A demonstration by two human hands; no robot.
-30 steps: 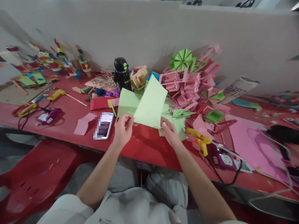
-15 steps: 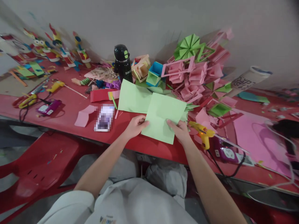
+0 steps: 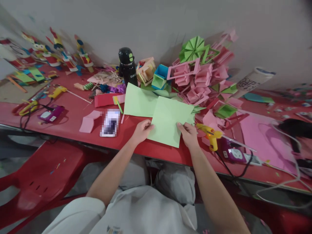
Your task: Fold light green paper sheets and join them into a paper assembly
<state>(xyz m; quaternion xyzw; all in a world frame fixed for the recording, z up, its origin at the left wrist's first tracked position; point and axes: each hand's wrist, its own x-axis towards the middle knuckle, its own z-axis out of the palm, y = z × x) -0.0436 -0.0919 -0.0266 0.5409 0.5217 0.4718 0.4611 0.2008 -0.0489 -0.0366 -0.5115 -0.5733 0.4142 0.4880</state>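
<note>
In the head view, the green sheet [image 3: 168,118] lies in front of the person, over the red table [image 3: 126,133], with its lower edge just inside the table's front edge. The left hand [image 3: 142,132] grips the sheet's left edge, thumb on top; the right hand [image 3: 188,134] grips the right edge in the same way. Red tabletop shows between the left hand and the phone [image 3: 110,123], and as a narrow strip in front of the sheet. On the right side, the yellow glue gun [image 3: 211,136] lies near the right hand, its nozzle pointing toward that hand. The gripped sheet is flat, smooth, matte and four-sided; its far left part overlaps a larger green piece [image 3: 138,101] with a raised, slightly curved upper edge. Behind stand a glossy black bottle [image 3: 128,66], a blue-and-green paper box [image 3: 159,77] and a heap of angular pink paper forms [image 3: 203,75], topped by a pleated green disc [image 3: 193,48]. The fingers beneath the sheet are hidden, and whether the sheet touches the table cannot be told. The phone's screen is pixelated, the bottle's lettering is only partly visible, and a dark object [image 3: 296,127] is cut off at the right border.
</note>
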